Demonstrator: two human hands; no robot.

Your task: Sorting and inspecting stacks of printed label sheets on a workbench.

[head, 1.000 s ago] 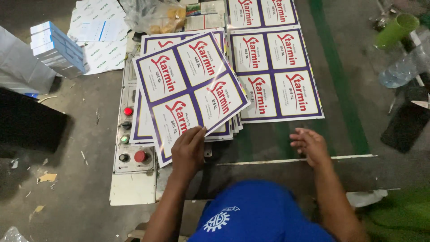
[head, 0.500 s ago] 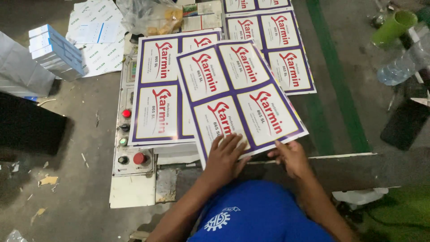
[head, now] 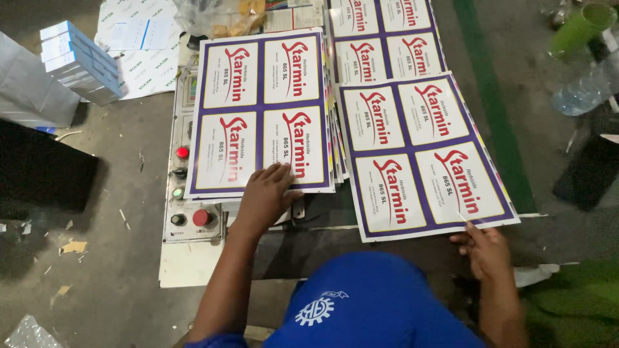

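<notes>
Now the right hand (head: 487, 251) pinches the loose label sheet (head: 422, 154) at lower right, laying it aside; left hand (head: 267, 193) spread flat on the centre stack (head: 261, 103), likely peeling off another next

A stack of blue-and-white boxes (head: 80, 61), a green cup (head: 580, 27), a clear plastic bottle (head: 583, 90) and a control panel (head: 184, 187) with red buttons.

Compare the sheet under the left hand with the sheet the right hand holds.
The left sheet lies square on a stack; the right sheet sits skewed, its far end turned left, overlapping a further sheet. The left hand presses flat on the left sheet's near edge; the right hand pinches the right sheet's near corner. Both are printed sheets of four white labels with red script and purple borders.
</notes>
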